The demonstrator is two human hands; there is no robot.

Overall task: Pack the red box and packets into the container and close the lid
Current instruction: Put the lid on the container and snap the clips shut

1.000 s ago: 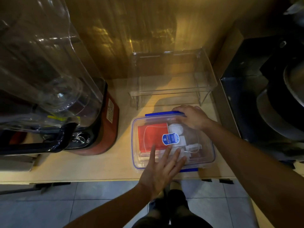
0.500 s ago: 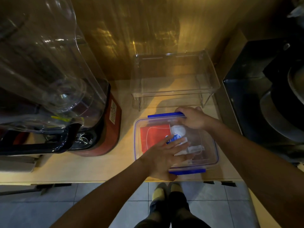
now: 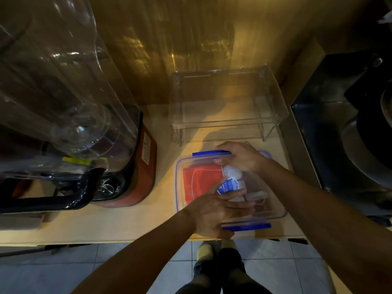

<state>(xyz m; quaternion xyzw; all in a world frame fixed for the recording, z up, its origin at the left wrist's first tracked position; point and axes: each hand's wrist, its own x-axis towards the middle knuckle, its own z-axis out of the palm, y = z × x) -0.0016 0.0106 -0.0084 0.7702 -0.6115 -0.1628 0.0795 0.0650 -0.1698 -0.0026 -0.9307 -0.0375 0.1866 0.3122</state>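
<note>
A clear container [image 3: 179, 187] with a see-through lid and blue clips sits on the wooden counter near its front edge. Through the lid I see the red box [image 3: 201, 181] on the left and white packets [image 3: 252, 194] on the right. A round blue sticker [image 3: 228, 186] is on the lid. My left hand [image 3: 214, 213] lies flat on the lid's near side, thumb by the front blue clip [image 3: 248, 226]. My right hand [image 3: 241, 157] rests on the far edge, fingers curled over the back blue clip [image 3: 210, 154].
A large blender with a clear jug [image 3: 63, 98] and red base [image 3: 144, 166] stands to the left. A clear acrylic stand [image 3: 229, 111] sits behind the container. Dark appliances [image 3: 350, 134] fill the right side. The counter's front edge [image 3: 106, 240] drops to a tiled floor with my feet below.
My left hand moved from hovering at the container's front onto the lid and now presses flat near the front clip. The right hand stayed on the back edge.
</note>
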